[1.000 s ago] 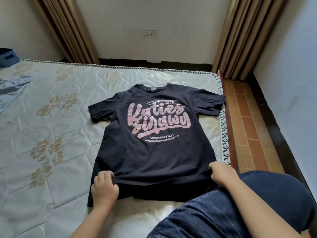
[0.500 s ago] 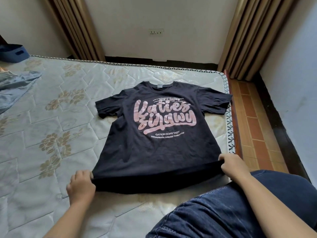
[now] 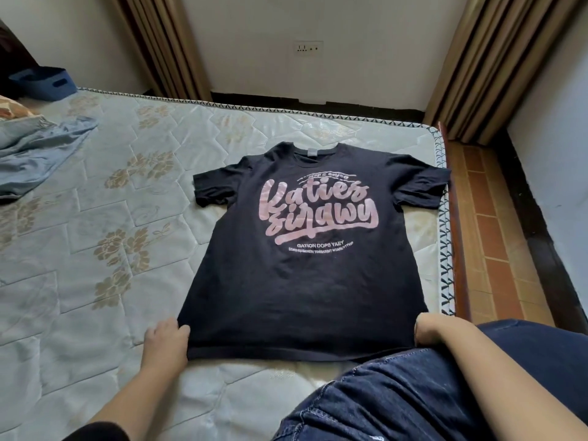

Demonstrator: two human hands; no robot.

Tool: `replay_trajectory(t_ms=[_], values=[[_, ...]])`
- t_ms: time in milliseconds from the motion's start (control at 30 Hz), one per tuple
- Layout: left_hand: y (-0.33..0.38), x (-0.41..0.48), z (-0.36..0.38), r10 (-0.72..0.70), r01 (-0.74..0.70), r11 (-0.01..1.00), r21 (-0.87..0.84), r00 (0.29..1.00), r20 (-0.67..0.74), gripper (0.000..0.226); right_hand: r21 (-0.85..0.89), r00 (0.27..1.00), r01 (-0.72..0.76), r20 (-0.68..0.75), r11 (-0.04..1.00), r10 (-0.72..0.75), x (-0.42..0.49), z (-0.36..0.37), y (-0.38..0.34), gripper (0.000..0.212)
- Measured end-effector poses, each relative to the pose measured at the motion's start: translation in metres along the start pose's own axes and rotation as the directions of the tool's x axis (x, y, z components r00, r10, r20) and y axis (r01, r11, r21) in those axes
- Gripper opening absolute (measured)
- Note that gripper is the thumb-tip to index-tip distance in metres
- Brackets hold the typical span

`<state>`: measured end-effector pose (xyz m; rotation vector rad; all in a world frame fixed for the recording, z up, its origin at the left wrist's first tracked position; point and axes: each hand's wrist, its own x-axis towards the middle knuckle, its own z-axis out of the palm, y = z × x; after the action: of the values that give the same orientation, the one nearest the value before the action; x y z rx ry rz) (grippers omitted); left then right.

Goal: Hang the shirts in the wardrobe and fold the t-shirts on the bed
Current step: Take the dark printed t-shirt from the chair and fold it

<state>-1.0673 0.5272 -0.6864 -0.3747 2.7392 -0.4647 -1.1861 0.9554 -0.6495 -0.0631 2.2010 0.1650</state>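
black t-shirt with pink lettering lies flat, print-up, on mattress.

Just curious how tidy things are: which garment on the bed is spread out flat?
The black t-shirt with pink lettering; the blue garment at the left lies crumpled.

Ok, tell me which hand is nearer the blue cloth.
Left. The left hand holds the t-shirt at the corner toward the cloth; the right hand holds the opposite corner.

One black t-shirt, one blue garment, one blue basket, two curtains
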Motion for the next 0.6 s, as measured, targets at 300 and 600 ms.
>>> replay_trajectory(t_ms=[300, 600], values=[[0.058, 0.030, -0.044, 0.113, -0.123, 0.989, -0.079, 0.986, -0.123, 0.029, 0.012, 0.986, 0.037, -0.165, 0.999, -0.035, 0.012, -0.002, -0.018, 0.037], [0.148, 0.102, -0.078, 0.286, -0.266, 0.877, -0.400, 0.958, -0.010, 0.054, 0.057, 0.875, 0.331, -0.391, 0.942, -0.284, 0.028, -0.024, -0.062, 0.049]])
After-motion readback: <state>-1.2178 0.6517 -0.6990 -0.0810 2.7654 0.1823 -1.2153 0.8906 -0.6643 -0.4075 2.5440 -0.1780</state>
